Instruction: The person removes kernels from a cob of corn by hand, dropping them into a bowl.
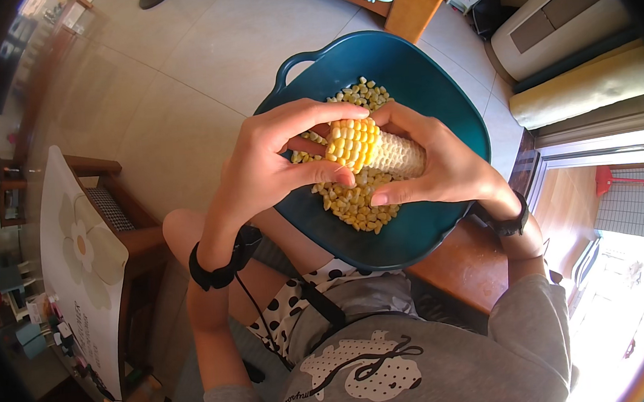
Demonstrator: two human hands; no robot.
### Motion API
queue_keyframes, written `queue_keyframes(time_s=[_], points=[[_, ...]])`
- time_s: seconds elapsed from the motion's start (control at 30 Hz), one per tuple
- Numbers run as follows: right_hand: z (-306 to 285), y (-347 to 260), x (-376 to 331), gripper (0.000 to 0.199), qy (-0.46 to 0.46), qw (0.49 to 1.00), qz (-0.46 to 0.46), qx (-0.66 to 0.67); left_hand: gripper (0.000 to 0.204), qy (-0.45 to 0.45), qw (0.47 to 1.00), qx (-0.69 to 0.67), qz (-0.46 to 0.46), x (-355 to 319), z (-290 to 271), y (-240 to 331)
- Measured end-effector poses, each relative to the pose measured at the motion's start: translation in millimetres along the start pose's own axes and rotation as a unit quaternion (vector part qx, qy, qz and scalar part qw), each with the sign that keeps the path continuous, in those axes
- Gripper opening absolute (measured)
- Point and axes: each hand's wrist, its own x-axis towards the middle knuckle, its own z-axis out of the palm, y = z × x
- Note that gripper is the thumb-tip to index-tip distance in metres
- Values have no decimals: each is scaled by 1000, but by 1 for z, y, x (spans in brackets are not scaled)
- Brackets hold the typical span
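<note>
Over a dark teal basin (433,71) I hold an ear of corn (353,144) in both hands. Yellow kernels still cover its left end; the right part is a bare, pale cob. My left hand (272,148) closes round the kernel-covered end, with the thumb below and the index finger along the top. My right hand (447,157) wraps the stripped end, its thumb underneath. Loose corn kernels (360,202) lie in the basin under the hands, and more show beyond the ear. The hands hide part of this pile.
The basin rests at my lap beside a brown wooden bench (464,273). To the left stands a wooden table with a white flower-patterned cover (80,250). An orange-brown wooden furniture leg (424,4) rises beyond the basin, and a rolled yellowish bundle (585,86) lies at the right.
</note>
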Motion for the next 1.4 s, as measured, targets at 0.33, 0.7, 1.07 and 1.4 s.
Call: queue_keyframes(time_s=[0.33, 0.7, 1.07, 1.4], points=[[0, -9, 1, 44, 15, 999, 43, -27, 58, 19, 995, 84, 58, 0, 8, 0], [0, -6, 1, 34, 3, 1000, 22, 16, 59, 19, 997, 58, 38, 1, 3, 2], [1, -1, 1, 57, -22, 998, 17, -63, 56, 14, 998, 49, 30, 1, 4, 1], [4, -2, 0, 45, 31, 997, 62, 25, 53, -17, 991, 99, 86, 1, 3, 0]])
